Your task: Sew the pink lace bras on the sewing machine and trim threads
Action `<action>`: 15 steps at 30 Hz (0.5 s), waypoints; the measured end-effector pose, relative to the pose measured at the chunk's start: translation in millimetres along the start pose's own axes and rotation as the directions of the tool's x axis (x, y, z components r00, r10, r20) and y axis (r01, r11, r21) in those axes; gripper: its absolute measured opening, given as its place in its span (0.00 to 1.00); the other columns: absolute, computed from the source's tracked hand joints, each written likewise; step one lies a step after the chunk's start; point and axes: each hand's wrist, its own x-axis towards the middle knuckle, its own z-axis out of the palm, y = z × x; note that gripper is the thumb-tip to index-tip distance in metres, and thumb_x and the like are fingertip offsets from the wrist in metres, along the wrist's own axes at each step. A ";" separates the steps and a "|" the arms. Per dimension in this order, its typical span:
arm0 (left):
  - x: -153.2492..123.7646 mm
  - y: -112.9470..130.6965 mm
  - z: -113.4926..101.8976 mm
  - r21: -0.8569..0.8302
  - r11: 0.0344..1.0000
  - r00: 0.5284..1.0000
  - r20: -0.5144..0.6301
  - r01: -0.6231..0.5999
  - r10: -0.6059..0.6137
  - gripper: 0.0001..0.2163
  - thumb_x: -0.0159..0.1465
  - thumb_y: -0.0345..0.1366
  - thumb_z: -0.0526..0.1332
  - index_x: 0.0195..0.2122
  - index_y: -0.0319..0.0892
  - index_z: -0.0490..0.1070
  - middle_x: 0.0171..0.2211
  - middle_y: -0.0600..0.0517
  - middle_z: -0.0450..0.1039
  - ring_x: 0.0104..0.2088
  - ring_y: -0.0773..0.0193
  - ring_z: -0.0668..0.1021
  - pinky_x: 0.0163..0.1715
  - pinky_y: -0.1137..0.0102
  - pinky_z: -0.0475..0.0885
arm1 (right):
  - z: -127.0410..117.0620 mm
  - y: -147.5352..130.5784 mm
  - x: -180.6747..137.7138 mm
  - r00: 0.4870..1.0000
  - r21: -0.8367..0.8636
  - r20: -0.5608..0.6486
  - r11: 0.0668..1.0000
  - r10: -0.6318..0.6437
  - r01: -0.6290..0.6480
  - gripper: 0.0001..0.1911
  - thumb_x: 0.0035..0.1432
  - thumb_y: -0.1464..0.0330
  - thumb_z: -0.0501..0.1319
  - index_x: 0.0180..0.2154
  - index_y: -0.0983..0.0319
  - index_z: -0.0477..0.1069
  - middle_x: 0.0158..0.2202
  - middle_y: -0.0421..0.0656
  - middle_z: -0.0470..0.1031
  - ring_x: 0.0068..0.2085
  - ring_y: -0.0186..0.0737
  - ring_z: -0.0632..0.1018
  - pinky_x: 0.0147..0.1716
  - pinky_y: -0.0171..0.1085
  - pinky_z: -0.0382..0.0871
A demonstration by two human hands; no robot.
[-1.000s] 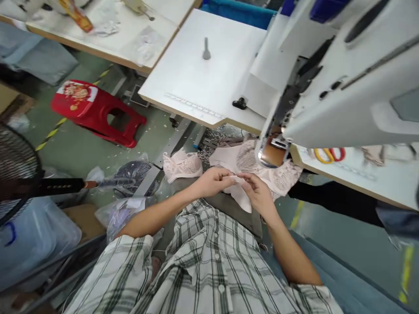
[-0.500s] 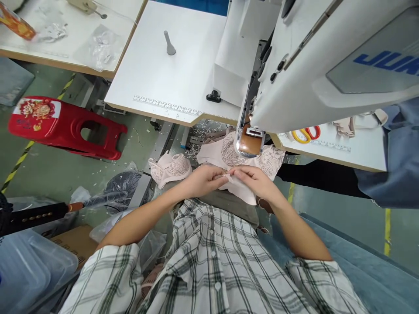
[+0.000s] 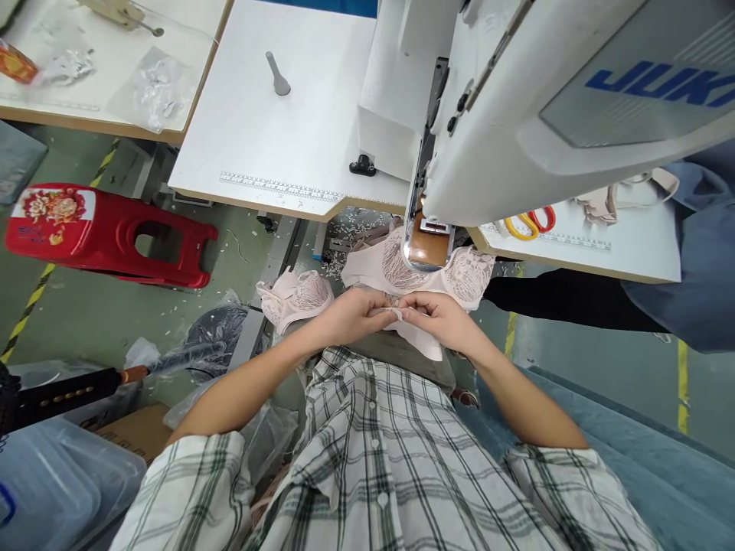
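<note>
Covering the ground: green floor (image 3: 241,283), littered with pale scraps (image 3: 359,218), densest beyond the left hand (image 3: 359,315).
Red stool (image 3: 109,229): flower-printed seat; on the floor, well left of the left hand.
Far table (image 3: 198,53): white top, well beyond and left of the same hand; clear plastic bag (image 3: 158,88) on it.
White worktable (image 3: 287,138): beyond the left hand; ruler scale along near edge, grey peg (image 3: 279,76) on top.
Lace cup (image 3: 302,295): just left of the left hand, near the forearm.
Left hand: thumb and fingers pinching pale fabric.
Pale fabric (image 3: 422,340): between both hands, over the lap; one flap hangs below the right hand (image 3: 445,317). Whether joined to the lace garment: cannot tell.
Lace garment (image 3: 364,264): just beyond both hands, partly hidden by the machine's rounded end.
Right hand: fingertips pinching the same fabric.
Sewing machine (image 3: 505,153): white, blue lettering; beyond the right hand.
Right tabletop (image 3: 648,245): white; beyond and right of the right hand, yellow-and-red scissors (image 3: 525,224) on it.
Second person (image 3: 683,295): blue and black clothing, well right of the right hand.
</note>
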 end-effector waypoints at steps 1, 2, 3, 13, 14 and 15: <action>0.6 0.6 0.4 0.011 1.000 1.000 -0.008 0.007 -0.007 0.17 0.65 0.44 0.56 0.21 0.44 0.57 0.18 0.59 0.53 0.20 0.69 0.58 0.23 0.70 0.50 | 0.3 1.5 0.6 1.000 0.029 0.003 1.000 0.008 -0.008 0.18 0.60 0.54 0.60 0.32 0.61 0.74 0.27 0.39 0.72 0.28 0.34 0.69 0.30 0.34 0.62; 1.3 1.5 1.2 0.027 0.999 1.000 -0.018 0.019 -0.018 0.17 0.64 0.43 0.56 0.21 0.44 0.56 0.18 0.59 0.52 0.20 0.69 0.58 0.23 0.70 0.50 | 0.8 2.7 1.3 1.000 0.057 -0.002 0.998 0.011 -0.011 0.18 0.60 0.53 0.60 0.33 0.61 0.75 0.29 0.40 0.74 0.30 0.35 0.70 0.31 0.35 0.64; 2.0 2.5 2.2 0.049 0.998 0.999 -0.032 0.034 -0.032 0.17 0.64 0.42 0.56 0.20 0.45 0.55 0.17 0.59 0.52 0.20 0.69 0.58 0.23 0.70 0.50 | 1.3 3.7 2.2 1.000 0.076 -0.013 0.997 0.015 -0.014 0.19 0.60 0.52 0.60 0.35 0.61 0.76 0.31 0.41 0.76 0.31 0.36 0.72 0.32 0.35 0.65; 7.0 -6.3 0.7 0.223 0.975 0.977 -0.210 0.013 0.035 0.09 0.59 0.43 0.62 0.28 0.44 0.71 0.28 0.46 0.73 0.30 0.56 0.71 0.29 0.65 0.63 | -1.3 6.6 12.9 0.992 0.013 -0.126 0.999 -0.030 0.032 0.07 0.57 0.66 0.62 0.27 0.59 0.73 0.25 0.39 0.72 0.30 0.38 0.70 0.33 0.38 0.63; 5.5 -12.6 5.2 0.183 0.982 0.942 -0.334 0.048 0.016 0.10 0.58 0.46 0.63 0.31 0.44 0.73 0.34 0.41 0.76 0.36 0.51 0.74 0.34 0.62 0.67 | 0.9 8.9 16.2 0.981 0.031 -0.189 0.999 -0.030 0.037 0.07 0.58 0.66 0.61 0.28 0.60 0.72 0.26 0.39 0.72 0.31 0.39 0.71 0.33 0.38 0.65; 3.7 -19.7 12.2 0.079 0.993 0.918 -0.393 0.083 -0.046 0.13 0.61 0.49 0.61 0.33 0.44 0.75 0.37 0.40 0.77 0.40 0.49 0.75 0.40 0.60 0.70 | 4.6 10.8 20.1 0.964 0.055 -0.262 0.997 -0.031 0.047 0.07 0.59 0.66 0.58 0.30 0.60 0.71 0.28 0.40 0.73 0.32 0.40 0.72 0.34 0.39 0.67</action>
